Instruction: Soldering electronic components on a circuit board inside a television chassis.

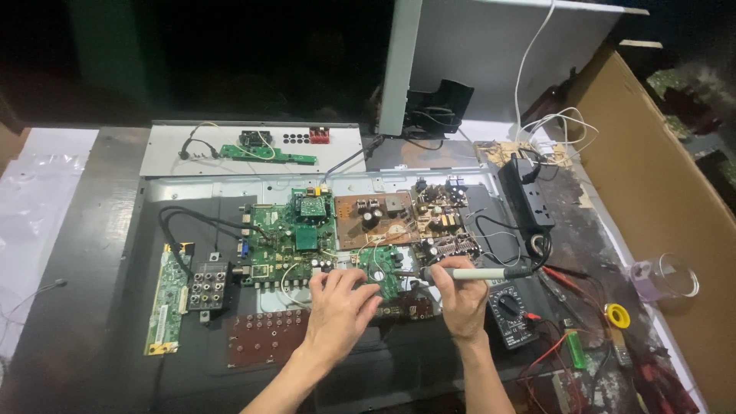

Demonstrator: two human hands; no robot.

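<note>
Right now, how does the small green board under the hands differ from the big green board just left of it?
The small green board is far smaller than the big green board. The small one is steadied by the left hand and met by the soldering iron in the right hand; the big one is untouched. The small one sits tilted, the big one square. Both are green and component-covered.

Bare dark tabletop (92,253) left – free passage; right blocked – multimeter (512,310), power strip (527,193), tangled wires (560,360).
</note>
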